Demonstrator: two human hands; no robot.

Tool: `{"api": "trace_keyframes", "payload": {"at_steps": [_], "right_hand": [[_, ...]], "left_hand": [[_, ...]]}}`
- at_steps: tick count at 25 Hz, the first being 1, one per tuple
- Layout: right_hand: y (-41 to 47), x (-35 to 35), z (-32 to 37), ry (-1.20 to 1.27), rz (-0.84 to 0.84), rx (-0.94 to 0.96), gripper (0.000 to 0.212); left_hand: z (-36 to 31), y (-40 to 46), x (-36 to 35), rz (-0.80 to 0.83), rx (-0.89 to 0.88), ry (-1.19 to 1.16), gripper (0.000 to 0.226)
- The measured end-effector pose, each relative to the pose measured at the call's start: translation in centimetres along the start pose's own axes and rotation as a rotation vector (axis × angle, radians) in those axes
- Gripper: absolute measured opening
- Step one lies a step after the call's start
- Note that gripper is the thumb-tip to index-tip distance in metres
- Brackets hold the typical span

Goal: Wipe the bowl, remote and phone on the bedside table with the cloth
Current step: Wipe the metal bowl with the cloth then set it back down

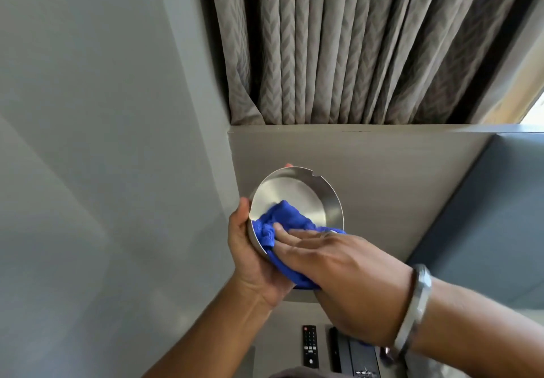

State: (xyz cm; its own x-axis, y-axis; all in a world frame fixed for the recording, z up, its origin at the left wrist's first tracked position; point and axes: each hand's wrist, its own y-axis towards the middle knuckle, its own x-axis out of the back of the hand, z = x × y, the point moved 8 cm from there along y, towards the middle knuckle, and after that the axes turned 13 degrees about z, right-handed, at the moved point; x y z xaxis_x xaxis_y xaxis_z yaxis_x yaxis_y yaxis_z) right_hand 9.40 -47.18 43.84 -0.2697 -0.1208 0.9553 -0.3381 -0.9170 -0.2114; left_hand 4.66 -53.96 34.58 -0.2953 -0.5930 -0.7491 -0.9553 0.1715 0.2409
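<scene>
A round steel bowl (297, 195) with a notched rim is held up in the air, tilted toward me, in my left hand (250, 262), which grips it from below and the left. My right hand (338, 262) presses a blue cloth (279, 224) into the lower part of the bowl, fingers flat on the cloth. Below the hands, a black remote (310, 345) lies on the bedside table (290, 333). Beside the remote stands a dark desk phone (353, 354), partly hidden by my right wrist.
A grey wall fills the left side. A patterned curtain (338, 44) hangs behind a grey headboard panel (368, 156). A blue padded panel (494, 215) is at the right. A metal bangle (415, 304) sits on my right wrist.
</scene>
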Motion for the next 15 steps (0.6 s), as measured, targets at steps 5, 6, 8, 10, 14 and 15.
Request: {"api": "trace_keyframes", "payload": {"at_steps": [5,6,8,10,14,15], "right_hand": [[0.8,2.6,0.4,-0.144,-0.066,0.008,0.057],[0.8,3.4,0.4,-0.192,-0.090,-0.018,0.054],[0.6,4.7,0.2,-0.306,-0.121,-0.110,0.061],[0.0,5.9,-0.3,-0.366,-0.153,-0.219,0.067],[-2.0,6.7,-1.6,-0.294,-0.131,-0.311,0.043],[-2.2,6.5,-1.5,-0.278,-0.097,-0.284,0.028]], "left_hand": [[0.5,-0.3,-1.8,0.108,0.089,-0.110,0.072],[0.1,-0.1,-2.1,0.119,0.079,-0.090,0.073],[-0.9,0.3,-2.9,0.162,0.076,-0.076,0.071],[-1.7,0.8,-3.8,0.211,0.095,-0.121,0.067],[-2.5,2.0,-5.1,0.240,0.053,-0.009,0.080],[-2.7,2.3,-5.6,0.258,0.020,0.030,0.084]]}}
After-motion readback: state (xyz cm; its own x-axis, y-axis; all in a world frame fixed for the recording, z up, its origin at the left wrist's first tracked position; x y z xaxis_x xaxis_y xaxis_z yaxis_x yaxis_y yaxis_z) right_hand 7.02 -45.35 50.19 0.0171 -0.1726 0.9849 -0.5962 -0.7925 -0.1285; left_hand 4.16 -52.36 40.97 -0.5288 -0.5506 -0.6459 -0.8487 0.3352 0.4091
